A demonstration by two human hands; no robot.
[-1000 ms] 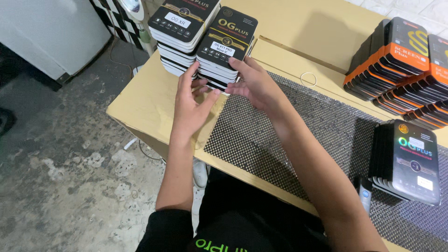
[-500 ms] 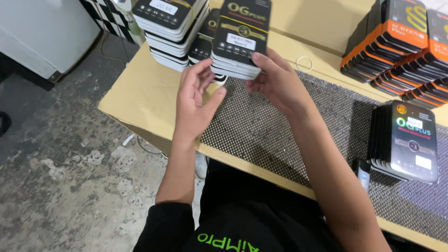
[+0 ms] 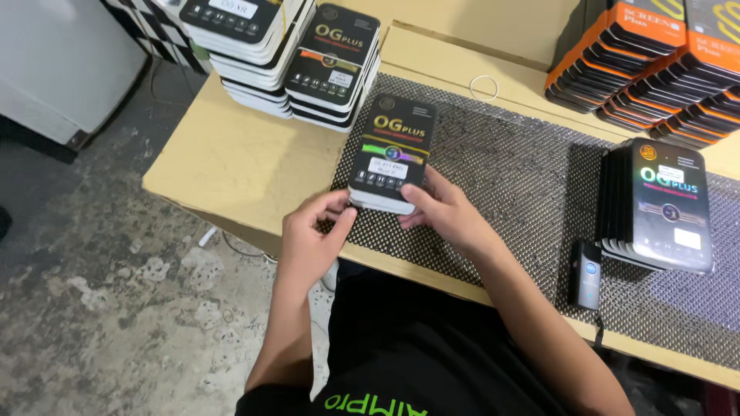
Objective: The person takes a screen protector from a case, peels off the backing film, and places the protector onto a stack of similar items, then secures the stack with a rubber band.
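A small stack of flat black boxes (image 3: 391,150) with coloured print on the top face rests on the black woven mat (image 3: 524,177). My left hand (image 3: 312,239) pinches the stack's near left corner. On the near right corner sit the fingers of my right hand (image 3: 443,216). Both hands hold the stack at its near end, close to the table's front edge.
Taller stacks of the same black boxes (image 3: 331,65) stand at the back left of the cardboard-covered table (image 3: 231,169). Orange-edged boxes (image 3: 655,69) are piled at the back right, and another black stack (image 3: 659,204) leans at the right. A small black device (image 3: 586,273) and a rubber band (image 3: 484,87) lie nearby.
Both hands drew a few boxes off the tall stack at the back and brought them toward me, down onto the mat.
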